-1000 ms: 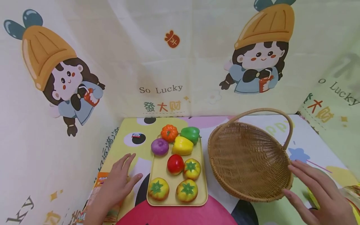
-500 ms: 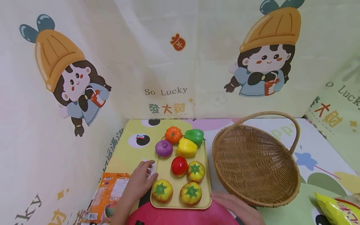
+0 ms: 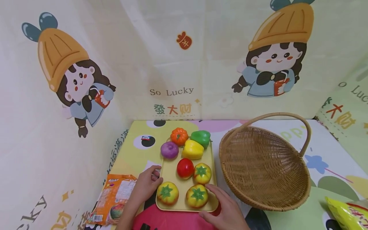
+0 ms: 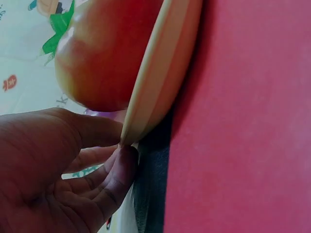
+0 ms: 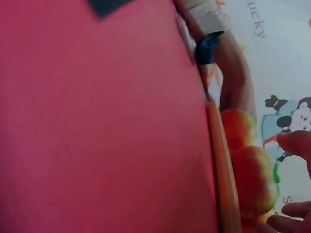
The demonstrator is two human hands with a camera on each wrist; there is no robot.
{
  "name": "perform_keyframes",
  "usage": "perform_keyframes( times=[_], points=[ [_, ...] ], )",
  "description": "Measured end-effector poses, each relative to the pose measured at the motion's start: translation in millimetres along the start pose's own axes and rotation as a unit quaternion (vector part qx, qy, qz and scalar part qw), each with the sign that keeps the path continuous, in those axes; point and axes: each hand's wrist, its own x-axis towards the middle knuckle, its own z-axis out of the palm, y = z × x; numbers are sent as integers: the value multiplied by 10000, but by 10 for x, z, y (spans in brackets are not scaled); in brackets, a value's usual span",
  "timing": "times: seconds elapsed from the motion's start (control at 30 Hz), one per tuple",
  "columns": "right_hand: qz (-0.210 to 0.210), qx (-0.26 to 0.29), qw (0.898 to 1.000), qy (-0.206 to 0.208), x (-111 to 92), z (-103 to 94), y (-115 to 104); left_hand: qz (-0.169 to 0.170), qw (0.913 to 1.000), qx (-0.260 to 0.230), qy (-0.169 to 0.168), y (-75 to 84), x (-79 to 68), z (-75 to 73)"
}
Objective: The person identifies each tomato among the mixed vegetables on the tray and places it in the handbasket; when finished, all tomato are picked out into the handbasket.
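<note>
A yellow tray (image 3: pixel 169 168) bears toy vegetables. My left hand (image 3: pixel 143 188) is at its left edge; in the left wrist view its thumb and fingers pinch the tray rim (image 4: pixel 158 77). Near the front stand a yellow-red tomato with a green leaf top (image 3: pixel 167 193) on the left and a similar tomato (image 3: pixel 196 196) on the right. My right hand (image 3: pixel 228 209) reaches over the front right corner, fingers spread beside the right tomato. In the right wrist view, its fingers (image 5: pixel 296 144) stand apart from the tomato (image 5: pixel 252 182). A third such tomato (image 3: pixel 202 173) and a red one (image 3: pixel 185 168) sit behind.
Toward the tray's back lie a purple onion (image 3: pixel 169 150), an orange pumpkin (image 3: pixel 179 136), a green pepper (image 3: pixel 201 138) and a yellow pepper (image 3: pixel 193 149). A wicker basket (image 3: pixel 264 169) stands right. Snack bags flank the scene, orange (image 3: pixel 112 201) and yellow (image 3: pixel 349 212).
My right hand has come from beside the basket leftward to the tray's front right corner. My left hand has moved right, from above the orange bag to the tray's left edge.
</note>
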Motion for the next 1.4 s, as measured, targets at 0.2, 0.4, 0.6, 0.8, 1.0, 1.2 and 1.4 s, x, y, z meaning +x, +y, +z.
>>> perform_keyframes(
  times=[0.2,0.4,0.6,0.8,1.0,1.2,1.4],
  points=[
    [79,-181,9998,39,68,78,67,74,9998,-195,35,3,13,37],
    [167,28,9994,-304,136,105,40,-88,9998,-193,-43,-28,8,18],
    [101,49,9993,-367,151,148,59,-57,9997,-236,-69,-43,-7,22],
    [35,3,9992,-400,161,158,66,-65,9997,-210,-70,-40,-8,18],
    [201,40,9982,-567,192,156,47,-84,9998,-158,-33,-38,11,-3],
    [332,180,9972,-641,197,148,49,-53,9998,-176,-29,-51,7,12],
    [114,139,9982,-565,174,125,37,2,9998,-203,-11,-69,5,15]
  ],
)
